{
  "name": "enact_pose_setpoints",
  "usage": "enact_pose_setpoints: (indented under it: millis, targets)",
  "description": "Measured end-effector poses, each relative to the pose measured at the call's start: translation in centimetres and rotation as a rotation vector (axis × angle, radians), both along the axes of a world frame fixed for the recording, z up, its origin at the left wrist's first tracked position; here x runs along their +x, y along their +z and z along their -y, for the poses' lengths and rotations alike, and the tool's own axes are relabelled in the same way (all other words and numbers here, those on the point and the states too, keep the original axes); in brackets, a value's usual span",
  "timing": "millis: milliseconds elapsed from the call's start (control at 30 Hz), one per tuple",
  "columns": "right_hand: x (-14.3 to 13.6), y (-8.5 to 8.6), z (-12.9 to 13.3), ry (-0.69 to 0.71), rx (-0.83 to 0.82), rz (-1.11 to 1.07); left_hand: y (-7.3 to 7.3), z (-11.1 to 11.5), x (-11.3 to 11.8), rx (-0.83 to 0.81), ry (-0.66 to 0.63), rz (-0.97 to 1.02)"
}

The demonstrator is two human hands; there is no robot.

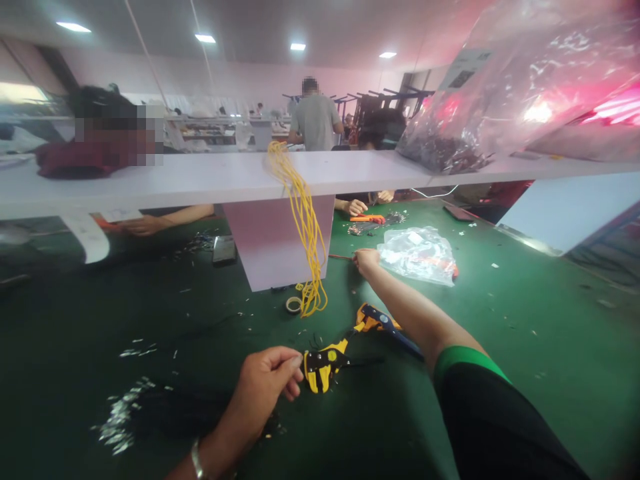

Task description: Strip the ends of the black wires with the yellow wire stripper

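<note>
My left hand is low in the middle, with thumb and fingers pressed together in a pinch; whatever lies between them is too small to make out. Its fingertips are right beside the jaws of a yellow and black wire stripper lying on the green table. My right hand reaches far forward, closed on a thin brownish rod that sticks out to the left. Beyond the first stripper lies another tool with orange jaws and blue handles, partly behind my right forearm. A clear plastic bag lies just right of my right hand.
Yellow cables hang from a white shelf down to a tape roll. Small metal-tipped pieces lie at the left. Across the table, a co-worker's hand is by an orange tool; another person's hand is left.
</note>
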State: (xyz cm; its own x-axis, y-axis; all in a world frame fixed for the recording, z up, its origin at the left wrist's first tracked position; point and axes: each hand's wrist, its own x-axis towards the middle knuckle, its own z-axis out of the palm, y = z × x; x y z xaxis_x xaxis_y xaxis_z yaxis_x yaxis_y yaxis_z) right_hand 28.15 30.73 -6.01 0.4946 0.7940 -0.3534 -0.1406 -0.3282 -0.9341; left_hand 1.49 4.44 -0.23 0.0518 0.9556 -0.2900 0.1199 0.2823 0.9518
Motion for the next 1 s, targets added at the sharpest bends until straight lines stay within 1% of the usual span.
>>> enact_pose_setpoints:
  millis: [67, 167, 233, 300, 367, 400, 433, 467, 500, 567, 633, 667, 733, 800, 900, 933, 1000]
  targets:
    - [-0.4, 0.2, 2.3, 0.088, 0.018, 0.017, 0.2, -0.1, 0.0, -0.025, 0.013, 0.068]
    - [-1.7, 0.6, 7.3, 0.266, 0.06, 0.01, 0.3, -0.2, 0.0, -0.09, 0.016, 0.16]
    - [-3.2, 1.1, 11.3, 0.421, 0.091, -0.017, 0.3, -0.3, 0.0, -0.135, 0.008, 0.208]
    - [-5.0, 1.7, 15.2, 0.607, 0.112, -0.069, 0.2, -0.2, 0.0, -0.159, -0.01, 0.232]
    - [-6.8, 2.5, 18.5, 0.783, 0.123, -0.133, 0.1, -0.2, 0.0, -0.17, -0.039, 0.236]
    - [-7.6, 2.9, 19.8, 0.874, 0.138, -0.175, 0.1, -0.1, 0.0, -0.176, -0.056, 0.237]
    - [-8.2, 3.2, 20.7, 0.995, 0.185, -0.229, 0.0, -0.1, 0.0, -0.183, -0.071, 0.241]
    - [-8.8, 3.5, 21.4, 1.059, 0.234, -0.246, 0.0, -0.1, 0.0, -0.189, -0.083, 0.247]
    - [-9.3, 3.7, 21.9, 1.079, 0.275, -0.214, 0.0, -0.1, -0.1, -0.192, -0.091, 0.254]
    - [-10.0, 3.7, 22.2, 1.086, 0.314, -0.172, 0.0, -0.1, -0.1, -0.187, -0.094, 0.269]
    - [-10.3, 3.4, 21.9, 1.085, 0.301, -0.159, 0.1, -0.2, -0.1, -0.186, -0.094, 0.272]
    - [-10.2, 3.2, 21.6, 1.071, 0.285, -0.161, 0.2, -0.2, -0.1, -0.189, -0.093, 0.27]
    - [-9.7, 2.8, 20.5, 0.988, 0.262, -0.15, 0.4, -0.2, -0.1, -0.194, -0.076, 0.265]
    - [-8.3, 2.3, 18.5, 0.811, 0.253, -0.102, 0.5, 0.0, 0.0, -0.191, -0.052, 0.269]
    - [-4.6, 1.5, 14.2, 0.598, 0.226, -0.005, 0.6, 0.3, 0.0, -0.188, -0.069, 0.275]
    - [-3.3, 1.2, 12.6, 0.541, 0.191, 0.037, 0.5, 0.3, 0.0, -0.192, -0.086, 0.272]
    - [-0.8, 0.5, 9.7, 0.482, 0.103, 0.108, 0.3, 0.4, 0.1, -0.207, -0.111, 0.26]
